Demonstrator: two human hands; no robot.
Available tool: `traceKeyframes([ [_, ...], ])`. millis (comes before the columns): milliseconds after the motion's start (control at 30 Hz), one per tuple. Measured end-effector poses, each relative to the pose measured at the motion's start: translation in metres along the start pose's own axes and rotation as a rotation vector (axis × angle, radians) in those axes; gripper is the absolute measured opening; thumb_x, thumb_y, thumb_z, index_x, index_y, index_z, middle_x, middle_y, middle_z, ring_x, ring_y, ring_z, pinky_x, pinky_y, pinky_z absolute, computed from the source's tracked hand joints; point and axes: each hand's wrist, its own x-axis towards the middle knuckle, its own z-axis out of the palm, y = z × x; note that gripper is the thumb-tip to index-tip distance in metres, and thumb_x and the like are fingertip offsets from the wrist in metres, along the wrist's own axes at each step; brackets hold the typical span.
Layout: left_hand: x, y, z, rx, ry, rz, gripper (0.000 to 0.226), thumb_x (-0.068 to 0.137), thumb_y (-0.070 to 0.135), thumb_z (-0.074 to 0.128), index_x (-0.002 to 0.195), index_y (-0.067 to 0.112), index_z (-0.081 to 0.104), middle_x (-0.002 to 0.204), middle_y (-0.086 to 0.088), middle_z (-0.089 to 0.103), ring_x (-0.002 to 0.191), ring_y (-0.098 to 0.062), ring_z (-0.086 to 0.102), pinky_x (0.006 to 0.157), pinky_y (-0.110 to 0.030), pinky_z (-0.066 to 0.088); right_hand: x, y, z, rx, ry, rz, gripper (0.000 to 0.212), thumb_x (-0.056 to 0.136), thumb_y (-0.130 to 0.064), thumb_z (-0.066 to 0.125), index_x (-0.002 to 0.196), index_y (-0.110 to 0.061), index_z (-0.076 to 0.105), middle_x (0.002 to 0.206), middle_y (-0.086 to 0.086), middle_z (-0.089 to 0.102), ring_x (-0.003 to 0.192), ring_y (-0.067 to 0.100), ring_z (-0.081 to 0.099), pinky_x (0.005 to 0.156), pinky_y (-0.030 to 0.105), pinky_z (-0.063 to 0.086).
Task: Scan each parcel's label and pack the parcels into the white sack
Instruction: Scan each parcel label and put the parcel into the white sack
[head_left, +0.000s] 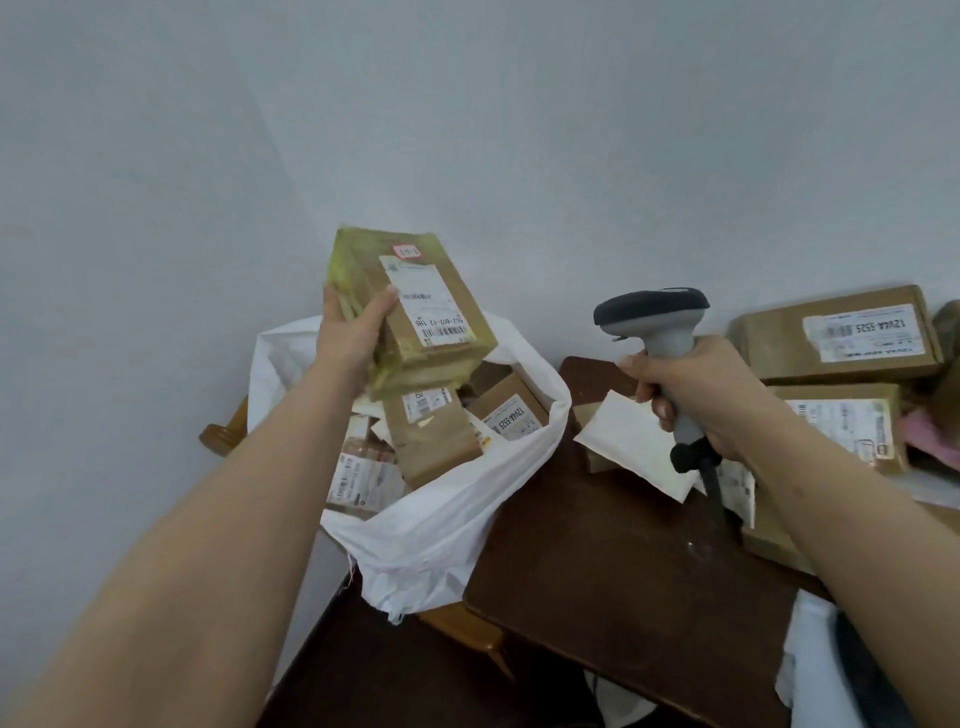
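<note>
I am gripping a brown parcel (415, 312) in the left hand (349, 336), thumb lying across its white label (429, 301) and fingers wrapped round its far edge, holding it tilted above the open mouth of the white sack (447, 525), which sits at 10 o'clock from the dark wooden table (623, 587) and is already holding several parcels. I am closing the right hand (701, 395) round the handle of the grey scanner (657, 332), its head pointing toward 9 o'clock at the held parcel. More labelled parcels (836, 332) are lying on the table at 2 o'clock from the scanner.
</note>
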Motion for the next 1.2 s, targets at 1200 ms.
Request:
traceKeyframes([
  [1200, 0.199, -0.049, 0.078, 0.169, 0.045, -0.215, 0.113, 0.051, 0.086, 0.054, 0.149, 0.037, 0.028, 0.139, -0.003, 0.055, 0.122, -0.031, 0.055, 0.102, -0.048, 0.046, 0.285, -0.016, 0.129, -0.017, 0.181, -0.214, 0.031, 0.080, -0.005, 0.073, 0.106, -0.008, 0.056, 0.097, 0.012, 0.061, 0.088, 0.029, 0.061, 0.075, 0.036, 0.055],
])
